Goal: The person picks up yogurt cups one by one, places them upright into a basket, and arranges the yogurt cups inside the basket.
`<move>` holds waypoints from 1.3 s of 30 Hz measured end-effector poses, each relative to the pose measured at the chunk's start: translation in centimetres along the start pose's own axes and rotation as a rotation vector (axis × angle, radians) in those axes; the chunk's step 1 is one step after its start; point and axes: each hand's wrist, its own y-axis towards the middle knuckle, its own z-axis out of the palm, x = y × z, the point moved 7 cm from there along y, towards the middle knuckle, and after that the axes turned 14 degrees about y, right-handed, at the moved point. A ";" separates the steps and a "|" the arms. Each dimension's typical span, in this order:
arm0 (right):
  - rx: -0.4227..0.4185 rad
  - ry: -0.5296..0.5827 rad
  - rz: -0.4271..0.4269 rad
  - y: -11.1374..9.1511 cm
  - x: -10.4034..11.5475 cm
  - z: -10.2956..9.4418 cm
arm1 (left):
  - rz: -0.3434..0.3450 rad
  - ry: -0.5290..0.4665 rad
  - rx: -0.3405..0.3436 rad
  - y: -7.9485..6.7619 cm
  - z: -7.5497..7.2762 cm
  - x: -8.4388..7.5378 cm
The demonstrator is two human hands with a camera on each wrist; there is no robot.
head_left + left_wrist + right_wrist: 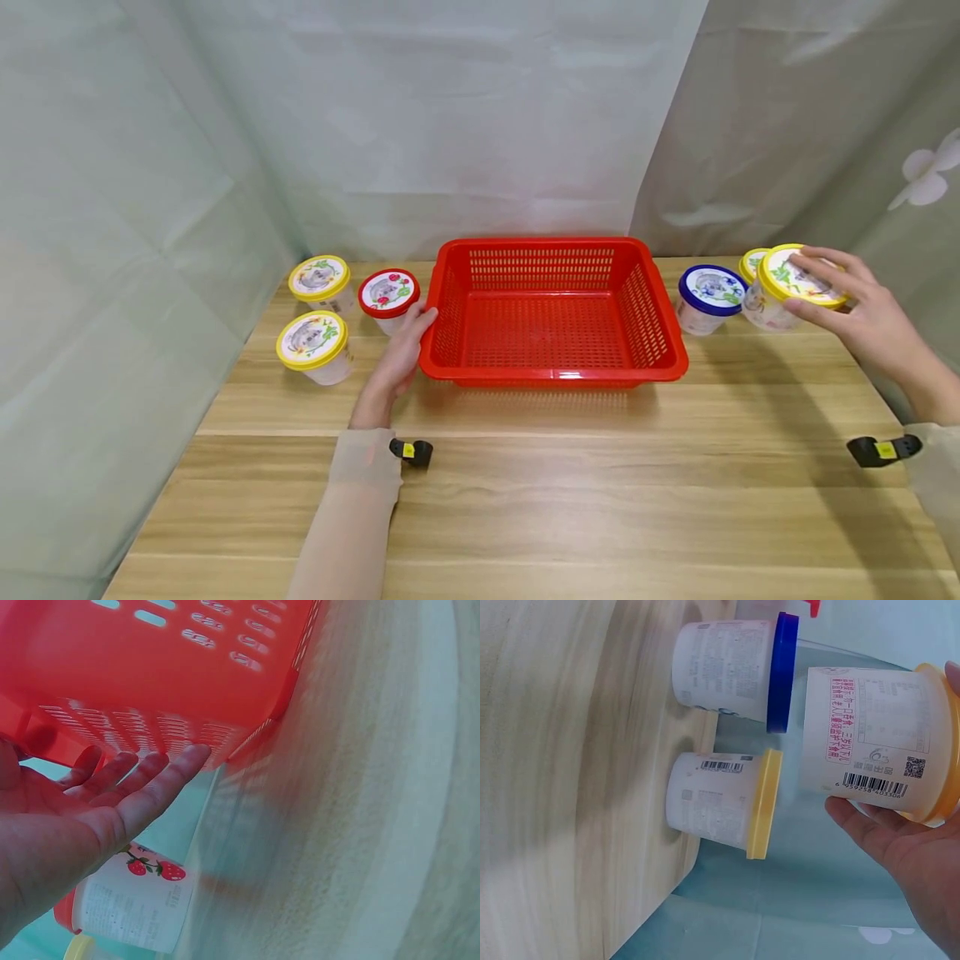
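Observation:
A red plastic basket (553,375) stands on the table in the head view, with nothing inside. At its left side my left hand (401,346) holds the rim; the left wrist view shows the fingers (161,784) under the rim, against the slotted wall. My right hand (862,304) grips a yellow-lidded tub (767,304) around its lid. That tub is lifted off the table, as its bottom hangs clear in the right wrist view. Below it there, a blue-lidded tub (727,664) and another yellow-lidded tub (712,799) stand upright.
Left of the basket stand a red-lidded tub (388,292) with strawberries printed on it and two yellow-lidded tubs, one behind (320,279) and one in front (313,342). Pale curtains (487,125) hang behind and at the sides of the wooden table (555,500).

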 end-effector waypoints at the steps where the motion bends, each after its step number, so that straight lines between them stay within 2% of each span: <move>1: -0.002 0.004 -0.003 0.1 0.1 0.0 | 0.001 0.006 0.001 0.0 0.0 0.0; 9: 0.015 -0.004 -0.004 1.0 1.1 0.5 | -0.005 0.015 0.008 -0.1 0.0 0.0; 18: 0.073 0.029 -0.018 2.9 3.8 2.0 | 0.004 0.017 0.015 -0.1 -0.1 -0.2; 30: 0.165 0.082 -0.136 5.8 8.3 5.4 | 0.006 -0.011 0.012 -0.1 0.0 0.0; 39: 0.205 0.098 -0.178 7.7 10.1 7.5 | -0.001 0.000 0.003 0.0 -0.1 0.1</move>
